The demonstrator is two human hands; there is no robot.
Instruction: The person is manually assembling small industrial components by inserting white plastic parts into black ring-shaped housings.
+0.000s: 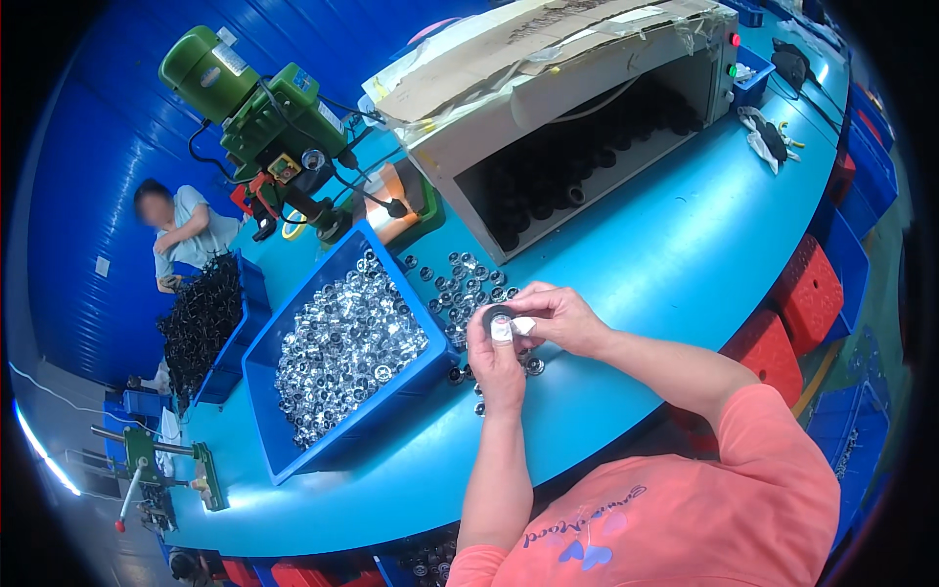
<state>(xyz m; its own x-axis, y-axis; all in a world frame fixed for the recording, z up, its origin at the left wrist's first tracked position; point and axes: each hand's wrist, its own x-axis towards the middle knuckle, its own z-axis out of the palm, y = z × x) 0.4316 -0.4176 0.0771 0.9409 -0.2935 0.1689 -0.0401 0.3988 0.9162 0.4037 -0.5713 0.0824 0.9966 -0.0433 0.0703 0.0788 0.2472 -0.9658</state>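
My left hand (499, 370) and my right hand (567, 321) meet over the near side of the blue table (626, 264). Between their fingers is a small black round part (495, 314), perhaps a wheel or ring; the fingers cover much of it. Both hands are closed on it, and white wrapping covers both thumb tips. Loose shiny metal-and-black round parts (460, 289) lie on the table just beyond and beneath the hands. To the left, a blue bin (396, 416) is heaped with similar silvery parts (342, 342).
Beyond the hands stands an open-fronted metal box (440, 191) with dark round pieces inside and cardboard on top. A green drill-press-like machine (284, 117) stands back left. Another person (191, 225) is beside a bin of black parts (205, 313). Red stools (807, 293) line the right edge.
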